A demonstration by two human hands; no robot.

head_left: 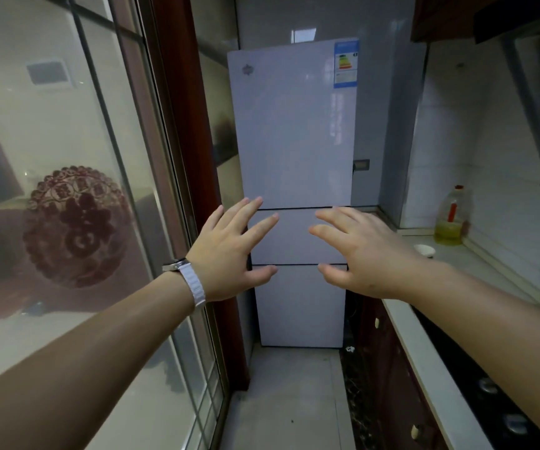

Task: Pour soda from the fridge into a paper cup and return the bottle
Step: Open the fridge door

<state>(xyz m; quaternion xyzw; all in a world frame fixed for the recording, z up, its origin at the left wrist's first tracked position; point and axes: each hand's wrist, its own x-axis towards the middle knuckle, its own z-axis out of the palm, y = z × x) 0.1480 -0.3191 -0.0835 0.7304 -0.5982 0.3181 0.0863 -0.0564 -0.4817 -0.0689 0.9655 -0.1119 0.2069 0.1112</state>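
A tall white fridge (294, 131) with three closed doors stands straight ahead at the end of a narrow kitchen. My left hand (229, 251), with a white watch on its wrist, and my right hand (356, 254) are both stretched out in front of the fridge with fingers spread, holding nothing. They hover at the height of the middle door; whether they touch it cannot be told. A small white paper cup (425, 250) sits on the counter to the right. No soda bottle is in sight.
A glass sliding door (83, 190) with a dark wooden frame runs along the left. On the right is a pale counter (450, 368) with an oil bottle (452, 219), a stove with knobs, and a range hood above. Tiled floor lies ahead.
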